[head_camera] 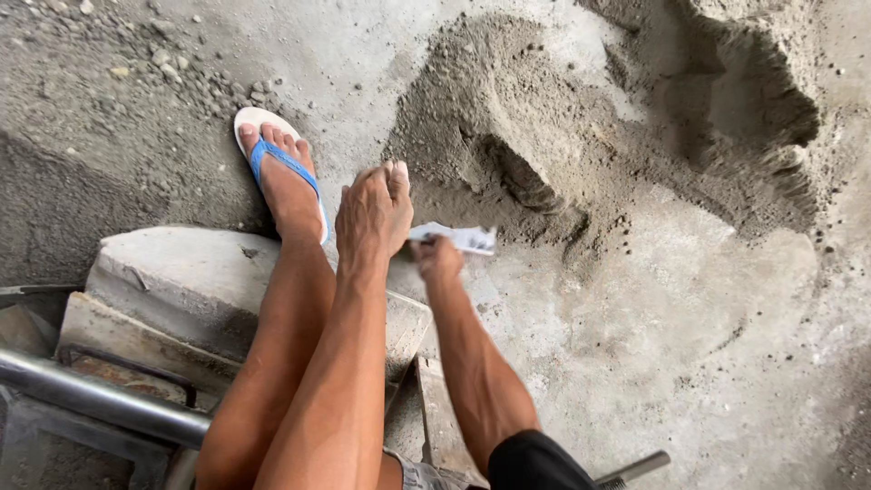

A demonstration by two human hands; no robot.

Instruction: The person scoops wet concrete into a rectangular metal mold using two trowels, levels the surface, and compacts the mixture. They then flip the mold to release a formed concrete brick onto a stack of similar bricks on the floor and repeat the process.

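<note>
Here right hand [438,257] pinches a white wrapper [463,239].

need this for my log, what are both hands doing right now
Left hand: open, fingers stretched, holding nothing.
Right hand: closed on a white scrap of paper.

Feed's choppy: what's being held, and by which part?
The right hand pinches a white paper scrap at its left end. The left hand is out of view.
</note>
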